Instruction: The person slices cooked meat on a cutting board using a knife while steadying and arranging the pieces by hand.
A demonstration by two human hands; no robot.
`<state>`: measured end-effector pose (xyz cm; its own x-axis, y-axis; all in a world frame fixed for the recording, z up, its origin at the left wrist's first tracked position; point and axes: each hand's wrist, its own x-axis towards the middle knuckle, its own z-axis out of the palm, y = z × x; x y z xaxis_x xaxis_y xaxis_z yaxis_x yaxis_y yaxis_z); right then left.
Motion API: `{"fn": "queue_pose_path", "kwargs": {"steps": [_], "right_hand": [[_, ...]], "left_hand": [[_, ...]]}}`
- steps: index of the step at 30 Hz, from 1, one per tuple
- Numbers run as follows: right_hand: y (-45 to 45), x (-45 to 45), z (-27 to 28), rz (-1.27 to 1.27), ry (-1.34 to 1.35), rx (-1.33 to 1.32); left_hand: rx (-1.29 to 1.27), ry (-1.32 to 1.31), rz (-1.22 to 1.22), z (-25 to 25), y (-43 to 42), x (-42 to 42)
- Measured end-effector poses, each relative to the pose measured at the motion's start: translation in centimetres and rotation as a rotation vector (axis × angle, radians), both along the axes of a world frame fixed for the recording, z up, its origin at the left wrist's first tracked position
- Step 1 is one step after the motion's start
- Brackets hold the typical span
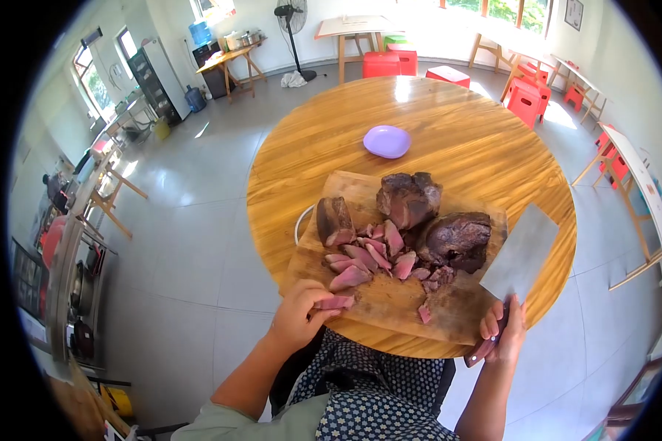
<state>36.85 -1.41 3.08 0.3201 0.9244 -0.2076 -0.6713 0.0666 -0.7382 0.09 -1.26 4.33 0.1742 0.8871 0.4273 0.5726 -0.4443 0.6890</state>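
Note:
My left hand (pixel 301 312) pinches a slice of meat (pixel 336 302) over the near left part of the wooden cutting board (pixel 390 312). In my right hand (pixel 506 329) is a cleaver (pixel 522 250), gripped by its dark riveted handle, its broad blade angled up beyond the board's right edge. Pink meat slices (pixel 360 257) lie heaped mid-board. Around them sit a cut chunk of dark cooked meat (pixel 335 219) on the left, a large piece (pixel 410 198) at the back, and another large piece (pixel 456 239) on the right. Small scraps (pixel 435 279) lie nearer me.
The board rests on a round wooden table (pixel 294 154), with a purple plate (pixel 387 141) toward its far side. Red stools (pixel 524 99) and side tables stand by the walls. A kitchen counter (pixel 70 257) runs along the left, and a standing fan (pixel 293 37) is at the back.

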Motion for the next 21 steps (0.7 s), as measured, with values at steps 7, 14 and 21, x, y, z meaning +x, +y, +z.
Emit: {"fn": "queue_pose_path", "kwargs": {"steps": [7,14,21], "right_hand": [[0.6,-0.1,0.3,-0.012,-0.044,-0.029],[0.2,0.1,0.1,-0.011,-0.057,-0.030],[0.4,-0.4,0.1,-0.005,-0.102,-0.034]], "left_hand": [[0.336,-0.014,0.008,0.0,-0.2,0.3],[-0.021,0.011,-0.173,-0.3,-0.1,0.8],[0.085,0.136,-0.064,0.2,5.0,-0.3]]}}
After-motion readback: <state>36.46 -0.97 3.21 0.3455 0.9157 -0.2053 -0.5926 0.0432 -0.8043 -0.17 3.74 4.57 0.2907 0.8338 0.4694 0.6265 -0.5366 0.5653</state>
